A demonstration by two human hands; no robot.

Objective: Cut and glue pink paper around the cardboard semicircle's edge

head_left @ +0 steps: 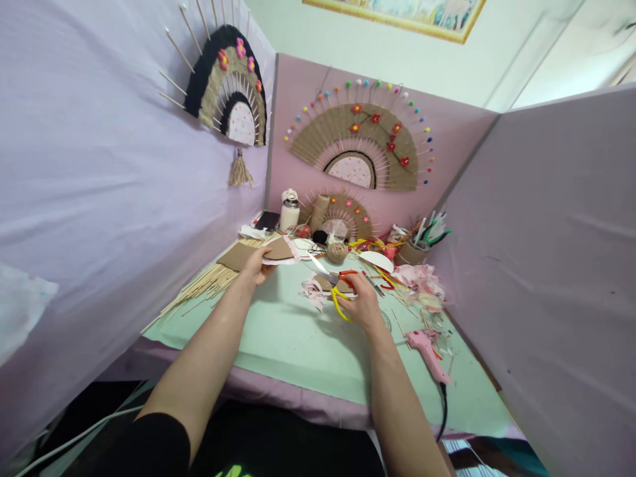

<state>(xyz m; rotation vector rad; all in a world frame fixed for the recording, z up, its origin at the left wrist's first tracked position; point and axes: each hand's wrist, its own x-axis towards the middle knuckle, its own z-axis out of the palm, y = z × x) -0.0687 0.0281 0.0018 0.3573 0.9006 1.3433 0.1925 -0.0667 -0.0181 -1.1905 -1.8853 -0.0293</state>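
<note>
My left hand (pixel 257 266) grips a half-round piece of cardboard (pixel 279 249) with pink fabric showing along its edge, held a little above the table. In my right hand (pixel 362 301) is a pair of scissors (pixel 332 279) with one red and one yellow handle loop. Its blades point up and left, toward the cardboard piece but apart from it. Beneath the scissors lie a strip of brown cardboard (pixel 324 283) and pink fabric scraps (pixel 313 291). A larger brown cardboard sheet (pixel 235 256) rests behind my left wrist.
Thin wooden sticks (pixel 199 291) spread along the left side. A pink glue gun (pixel 428 354) lies at the right, its cord running off the front edge. Twine (pixel 337 252), a white bottle (pixel 289 212) and a tool holder (pixel 413 252) stand at the back. Decorated fans (pixel 362 126) hang on the partitions.
</note>
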